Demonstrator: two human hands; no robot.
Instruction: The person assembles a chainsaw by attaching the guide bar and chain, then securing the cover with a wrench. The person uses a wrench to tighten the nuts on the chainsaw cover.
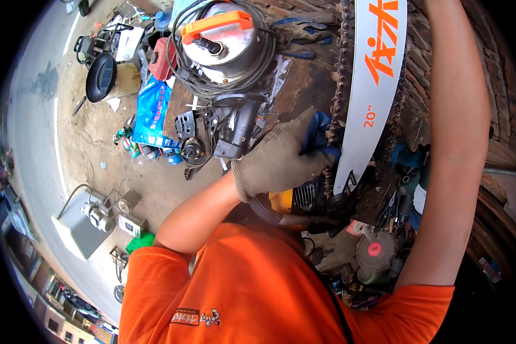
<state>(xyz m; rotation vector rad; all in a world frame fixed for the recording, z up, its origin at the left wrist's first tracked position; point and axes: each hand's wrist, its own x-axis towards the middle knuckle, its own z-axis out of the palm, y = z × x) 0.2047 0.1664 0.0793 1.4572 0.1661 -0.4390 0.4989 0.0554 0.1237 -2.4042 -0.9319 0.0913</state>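
A long white guide bar with orange markings runs from the top edge down to the chainsaw's body, whose yellow part and dark fins show partly behind my left wrist. The saw chain lies along both edges of the bar. My left hand, in a grey glove with blue fingers, is closed at the chain on the bar's left edge, near its lower end. The fingertips are partly hidden. My bare right arm stretches up along the right side, and its hand is beyond the top edge.
Beyond my left hand are a metal canister with an orange handle and coiled cable, a work glove and black machine parts. A black pan and blue bag lie further left. Hand tools crowd the bar's right.
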